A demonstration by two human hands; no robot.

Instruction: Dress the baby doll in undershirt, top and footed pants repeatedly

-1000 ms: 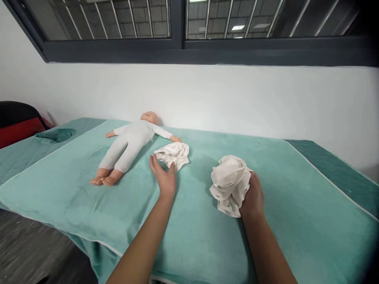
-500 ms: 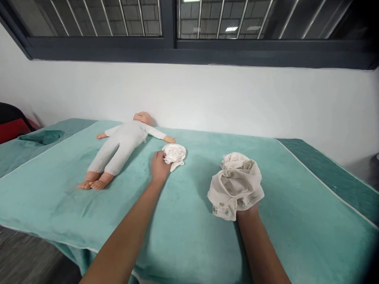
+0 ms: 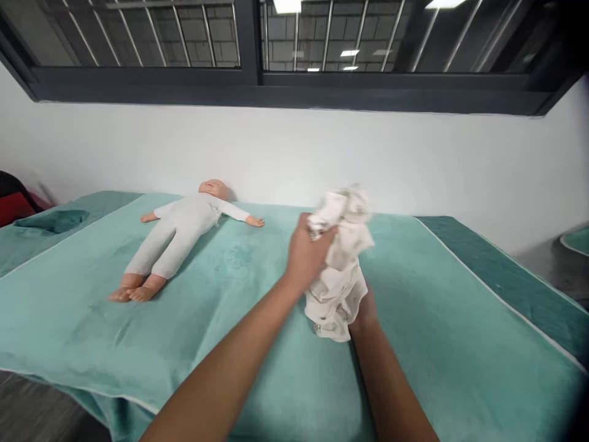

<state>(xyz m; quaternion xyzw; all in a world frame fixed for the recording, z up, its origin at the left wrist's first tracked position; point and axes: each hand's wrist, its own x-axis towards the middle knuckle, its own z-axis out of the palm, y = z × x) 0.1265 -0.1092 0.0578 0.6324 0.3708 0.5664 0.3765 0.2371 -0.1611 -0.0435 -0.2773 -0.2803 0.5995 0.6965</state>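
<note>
The left hand point(image 3: 311, 250) grips the upper white cloth point(image 3: 346, 216), its fabric blurred. The right hand point(image 3: 363, 310) is behind the lower white cloth point(image 3: 335, 298), gripping it; its fingers are hidden. The two cloths overlap above the green cover point(image 3: 257, 344). Left of the left hand, well apart, the doll point(image 3: 186, 227) lies face up in a white suit.

Bright ceiling-light reflections, motion-blurred cloth, dark corners
</note>
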